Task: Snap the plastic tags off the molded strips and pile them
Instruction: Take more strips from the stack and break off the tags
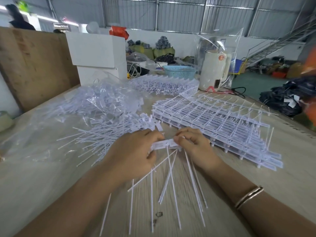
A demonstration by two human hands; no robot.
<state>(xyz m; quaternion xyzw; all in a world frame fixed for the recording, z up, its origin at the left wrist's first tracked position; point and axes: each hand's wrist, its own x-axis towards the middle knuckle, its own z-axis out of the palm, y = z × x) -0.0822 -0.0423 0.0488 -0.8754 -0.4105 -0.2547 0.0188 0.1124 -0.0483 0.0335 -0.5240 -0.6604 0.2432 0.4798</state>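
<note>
Lying crumpled on the worktop (282, 170), a clear plastic bag (73, 106) holds loose white tags — it sits to the left of the stack of molded strips (220, 127), and its mouth spills toward a pile of snapped-off tags (109, 134) just beside the stack's near-left corner. Behind the stack, a teal basket (179, 71) stands at the far edge; what it holds cannot be told. A second heap of strips (164, 85) lies behind the stack too, beside a white appliance (214, 71) wrapped in clear film.

The strip in hand (168, 143) sits in front of the stack's near-left corner, raised a little above the worktop. Its flat header bar runs left to right between the hands, while its thin tails fan downward toward the person, their tips spreading over the wood.

The left hand (135, 156) has a clenched grip on the left end of the bar, fingers curled over it and thumb tucked beneath. The right hand (196, 146) pinches the right end between thumb and bent fingers — the two sets of fingertips nearly meet over the middle. A bangle (248, 196) circles the right forearm.
</note>
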